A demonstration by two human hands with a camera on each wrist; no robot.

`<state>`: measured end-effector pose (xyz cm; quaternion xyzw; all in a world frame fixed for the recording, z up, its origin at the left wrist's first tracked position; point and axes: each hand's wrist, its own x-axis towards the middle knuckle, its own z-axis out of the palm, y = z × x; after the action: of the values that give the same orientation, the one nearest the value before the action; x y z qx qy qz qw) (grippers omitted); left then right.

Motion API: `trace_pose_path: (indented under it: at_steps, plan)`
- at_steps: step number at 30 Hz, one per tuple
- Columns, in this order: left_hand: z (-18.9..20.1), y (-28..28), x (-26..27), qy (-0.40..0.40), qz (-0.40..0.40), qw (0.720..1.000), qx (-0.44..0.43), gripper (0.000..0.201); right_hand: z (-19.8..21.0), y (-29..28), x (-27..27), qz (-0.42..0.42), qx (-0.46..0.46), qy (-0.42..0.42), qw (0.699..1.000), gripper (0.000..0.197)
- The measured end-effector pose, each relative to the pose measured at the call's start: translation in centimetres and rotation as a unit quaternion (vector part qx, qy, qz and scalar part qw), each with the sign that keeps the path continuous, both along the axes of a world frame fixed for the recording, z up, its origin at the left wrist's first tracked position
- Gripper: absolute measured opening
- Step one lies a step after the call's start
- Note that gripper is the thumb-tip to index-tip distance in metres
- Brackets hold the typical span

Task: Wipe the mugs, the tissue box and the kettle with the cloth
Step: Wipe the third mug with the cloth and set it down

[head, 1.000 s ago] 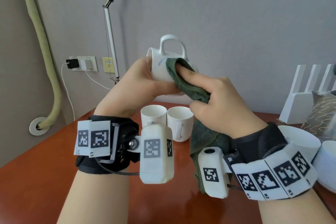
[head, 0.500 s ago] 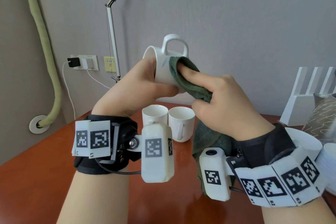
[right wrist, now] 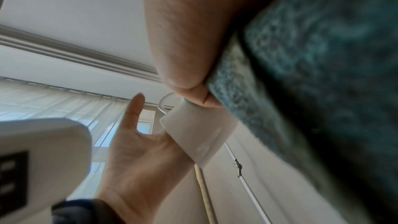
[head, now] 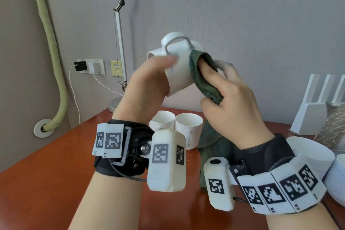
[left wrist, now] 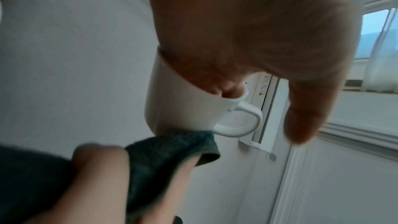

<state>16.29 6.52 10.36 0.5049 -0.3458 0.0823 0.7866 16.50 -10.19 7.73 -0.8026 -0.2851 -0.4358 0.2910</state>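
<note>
A white mug is being held in the air above the far part of the red-brown table, tipped on its side with its mouth turned to the left and its handle pointing up. The left hand is carrying the mug from its open end: in the left wrist view the fingers are reaching inside the rim while the thumb is standing straight and apart from the wall. A dark green cloth is being pressed against the base end of the mug, on its right side. The right hand is gripping this cloth, with fingers curled around it and one fingertip wrapped in the fold that is touching the mug; the rest of the cloth is hanging down past the right wrist toward the table. Below the raised mug, two more white mugs are standing upright just beside each other on the table, mouths up. At the right edge a patterned tissue box is showing in part, near a white slatted rack. Against the grey wall on the left, a lamp pole is rising from a round base, and a charger is sitting in a wall socket.
</note>
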Motion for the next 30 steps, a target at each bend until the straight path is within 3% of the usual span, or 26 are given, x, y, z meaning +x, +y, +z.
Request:
trace_pose_path:
  at_steps: [2, 5, 11, 13, 17, 22, 26, 30]
  plan:
    - [0.2, -0.2, 0.1, 0.063, -0.055, 0.993, -0.081, 0.061, -0.1, 0.3, 0.0, 0.033, 0.012, 0.0, 0.999, 0.074]
    - [0.1, -0.3, 1.2, 0.14, -0.032, 0.978, -0.151, 0.073, -0.3, 0.5, 0.2, 0.053, 0.014, 0.002, 0.998, 0.075]
    - [0.1, -1.5, 1.6, 0.204, -0.059, 0.967, -0.141, 0.034, -1.1, -0.2, 1.2, 0.045, 0.003, 0.027, 0.999, 0.075]
    - [0.0, -1.5, 1.8, 0.221, -0.083, 0.961, -0.146, 0.034, -1.2, -0.4, 1.4, 0.037, -0.01, 0.042, 0.998, 0.076]
    - [-0.1, -1.4, 2.2, 0.248, -0.101, 0.953, -0.139, 0.064, -0.8, -0.4, 0.9, 0.027, -0.04, 0.085, 0.995, 0.077]
    - [-0.1, -1.3, 2.4, 0.268, -0.041, 0.952, -0.139, 0.054, -0.3, 0.1, 0.2, -0.108, -0.153, 0.12, 0.975, 0.08]
    - [0.0, -1.3, 2.3, 0.272, 0.01, 0.957, -0.1, 0.027, -0.2, 0.8, -0.2, -0.101, -0.182, 0.167, 0.964, 0.086]
    - [-0.2, -2.4, 2.1, 0.285, -0.004, 0.957, -0.059, 0.024, 0.3, 1.1, -0.6, -0.069, -0.131, 0.207, 0.967, 0.085]
